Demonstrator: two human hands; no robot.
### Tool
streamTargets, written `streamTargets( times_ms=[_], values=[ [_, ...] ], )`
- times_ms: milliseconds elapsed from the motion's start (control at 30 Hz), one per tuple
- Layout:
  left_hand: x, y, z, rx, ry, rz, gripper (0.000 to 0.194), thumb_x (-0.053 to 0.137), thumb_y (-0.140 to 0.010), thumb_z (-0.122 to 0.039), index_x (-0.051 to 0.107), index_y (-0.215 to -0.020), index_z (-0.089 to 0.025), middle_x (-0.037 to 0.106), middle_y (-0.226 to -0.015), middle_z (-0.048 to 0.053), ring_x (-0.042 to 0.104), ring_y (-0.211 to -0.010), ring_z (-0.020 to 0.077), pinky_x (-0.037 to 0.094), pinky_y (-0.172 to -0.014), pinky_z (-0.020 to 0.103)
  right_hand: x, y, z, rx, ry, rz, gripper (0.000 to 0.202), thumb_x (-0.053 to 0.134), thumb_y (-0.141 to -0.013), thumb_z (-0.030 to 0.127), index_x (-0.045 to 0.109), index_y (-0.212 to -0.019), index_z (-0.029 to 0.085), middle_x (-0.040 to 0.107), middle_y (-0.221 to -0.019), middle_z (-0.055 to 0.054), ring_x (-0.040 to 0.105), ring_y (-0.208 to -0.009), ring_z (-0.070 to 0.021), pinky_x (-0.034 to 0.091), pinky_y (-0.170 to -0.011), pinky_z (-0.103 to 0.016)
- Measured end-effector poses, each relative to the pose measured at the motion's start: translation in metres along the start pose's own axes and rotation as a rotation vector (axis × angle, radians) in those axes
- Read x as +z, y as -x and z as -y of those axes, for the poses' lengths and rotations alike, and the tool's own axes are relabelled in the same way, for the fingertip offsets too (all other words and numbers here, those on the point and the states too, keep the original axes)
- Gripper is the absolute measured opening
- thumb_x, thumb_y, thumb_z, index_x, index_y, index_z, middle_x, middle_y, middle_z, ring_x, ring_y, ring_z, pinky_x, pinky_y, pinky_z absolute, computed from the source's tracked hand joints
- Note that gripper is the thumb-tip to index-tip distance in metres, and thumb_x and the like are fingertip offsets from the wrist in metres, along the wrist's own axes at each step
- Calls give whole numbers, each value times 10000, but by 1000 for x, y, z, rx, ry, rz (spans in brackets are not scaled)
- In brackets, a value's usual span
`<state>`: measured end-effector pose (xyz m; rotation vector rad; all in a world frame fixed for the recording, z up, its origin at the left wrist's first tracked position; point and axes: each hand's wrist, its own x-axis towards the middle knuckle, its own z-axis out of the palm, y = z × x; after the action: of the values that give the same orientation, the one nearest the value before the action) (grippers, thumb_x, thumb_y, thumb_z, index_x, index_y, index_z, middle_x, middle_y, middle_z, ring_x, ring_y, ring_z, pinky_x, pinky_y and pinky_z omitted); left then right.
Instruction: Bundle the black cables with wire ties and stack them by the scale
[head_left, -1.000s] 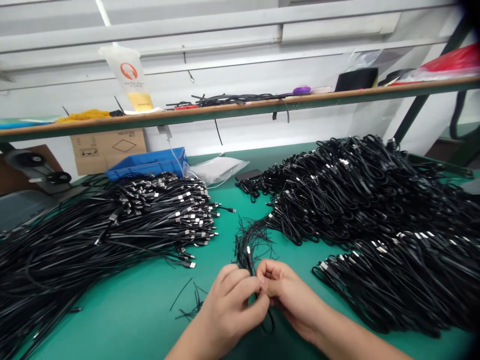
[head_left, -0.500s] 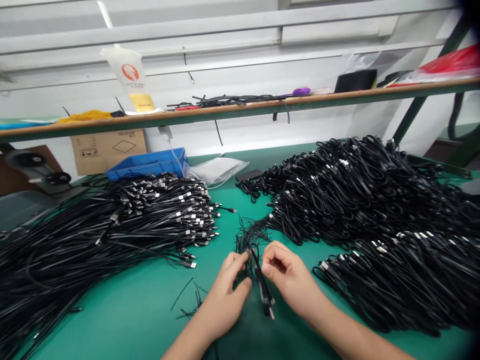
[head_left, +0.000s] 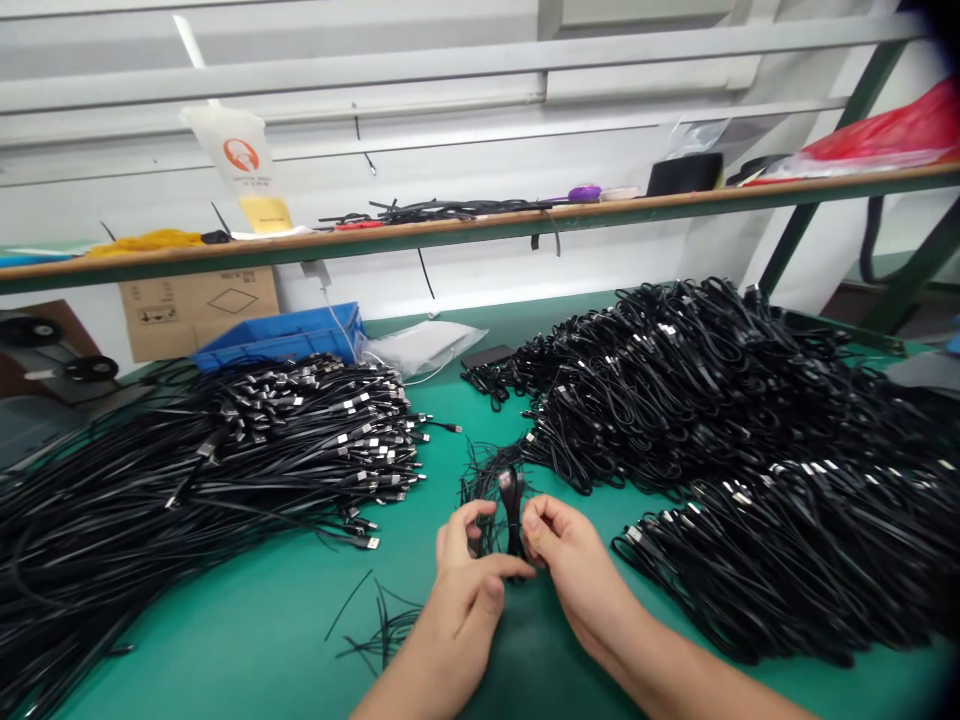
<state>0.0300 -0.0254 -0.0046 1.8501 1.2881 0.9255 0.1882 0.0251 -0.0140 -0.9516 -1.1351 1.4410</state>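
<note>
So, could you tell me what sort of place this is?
Probably a cable-packing workbench in a workshop: straight black USB cables heaped on the left, folded black cables piled on the right, and short black ties on the green tabletop.

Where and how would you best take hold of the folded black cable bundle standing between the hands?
Probably by pinching the folded black cable bundle at its narrow middle, the grip closing from its left and right sides. It stands roughly upright, its strands gathered there, while its top is wider, with a silvery connector.
</note>
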Motion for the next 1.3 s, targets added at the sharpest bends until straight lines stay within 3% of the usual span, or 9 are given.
streamTargets(
  times_ms=[133, 233, 300, 467, 633, 767, 1000, 1133, 1300],
  values=[
    [6, -6, 14, -197, 222, -33, 776, 191, -894, -746, 725, -1125, -233, 481, -1345, 122, 427, -1207, 310, 329, -1094, 472, 4, 0, -2, 15, 10, 78, 444, 662, -769, 593, 473, -671, 203, 422, -608, 47, 364, -578, -124, 305, -562, -244],
    [7, -9, 17, -310, 406, -81, 839, 210, -841, -818, 695, -1123, -193, 536, -1298, 123, 542, -1025, 268, 446, -942, 403, 6, 1, -2, -91, 192, 111, 276, 612, -822, 396, 502, -668, 195, 478, -687, 11, 447, -646, -151, 348, -604, -260],
    [6, -9, 13, -365, 456, -106, 716, 335, -856, -781, 696, -1045, -192, 550, -1256, 102, 558, -885, 217, 468, -834, 344, 6, 3, -1, -236, 369, 121, 183, 558, -840, 238, 513, -669, 192, 491, -724, 0, 466, -683, -158, 350, -622, -262],
    [2, -8, -1, -331, 446, -155, 375, 663, -816, -550, 632, -743, -184, 555, -804, 12, 500, -779, 180, 429, -722, 256, 1, 4, -3, -504, 580, 215, 175, 518, -872, 84, 509, -741, 198, 537, -787, -6, 504, -740, -158, 364, -663, -260],
    [1, -8, 3, -281, 720, -164, 319, 765, -770, -431, 674, -930, -171, 635, -878, 41, 560, -885, 200, 443, -841, 281, -3, 0, 2, -540, 514, 311, 174, 554, -866, 61, 560, -752, 191, 571, -808, -7, 544, -762, -148, 408, -690, -244],
    [-3, -7, 5, -300, 797, -158, 301, 777, -771, -412, 680, -905, -161, 626, -808, 32, 558, -779, 166, 451, -748, 253, -4, -1, 8, -494, 385, 444, 162, 571, -884, 96, 638, -771, 190, 620, -796, -10, 589, -796, -156, 452, -763, -262],
    [-9, -9, 8, -264, 643, -204, 228, 832, -635, -308, 673, -729, -174, 671, -738, 33, 618, -733, 189, 498, -715, 259, 2, 1, 3, -183, 277, 375, 207, 647, -732, 52, 562, -846, 202, 614, -716, 42, 553, -634, -126, 410, -596, -220],
    [-13, -7, 10, -172, 272, -254, 79, 728, -702, -259, 718, -659, -193, 660, -678, 27, 599, -665, 180, 487, -623, 229, 4, 6, 2, -356, 429, 349, 248, 590, -735, 33, 577, -910, 209, 602, -841, 8, 554, -740, -142, 438, -673, -231],
    [-15, -4, 24, -56, 91, -317, 246, 758, -716, -483, 769, -695, -239, 733, -761, 47, 671, -725, 223, 551, -664, 245, 1, 8, -1, -591, 630, 343, 126, 485, -866, 110, 535, -926, 209, 568, -916, -42, 547, -851, -174, 473, -751, -254]
  ],
)
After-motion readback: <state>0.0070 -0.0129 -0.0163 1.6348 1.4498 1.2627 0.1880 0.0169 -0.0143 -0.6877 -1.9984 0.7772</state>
